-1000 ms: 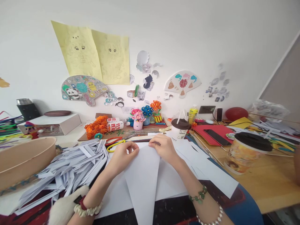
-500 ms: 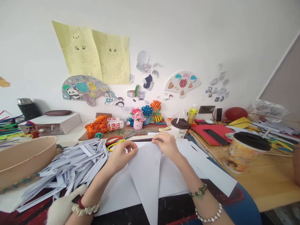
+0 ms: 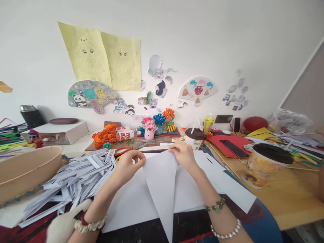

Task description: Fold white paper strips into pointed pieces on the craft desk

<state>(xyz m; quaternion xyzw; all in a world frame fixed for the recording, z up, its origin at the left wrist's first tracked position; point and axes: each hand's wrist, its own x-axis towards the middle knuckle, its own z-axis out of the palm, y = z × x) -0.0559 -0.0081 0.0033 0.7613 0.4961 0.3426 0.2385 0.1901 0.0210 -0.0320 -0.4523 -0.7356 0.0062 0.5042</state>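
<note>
Strips [image 3: 83,175] of paper lie heaped at left, beside a left hand [image 3: 129,167] whose thumb and forefinger pinch the upper left corner of a tapered paper [image 3: 162,182]. The paper spans the hands over white sheets [image 3: 129,209], its narrow end toward the person. A right hand [image 3: 183,157] pinches the upper right corner, fingertips closed. Light, even tension would likely serve best, corners level and surface unwrinkled. At far right stands a patterned cup [image 3: 263,170].
</note>
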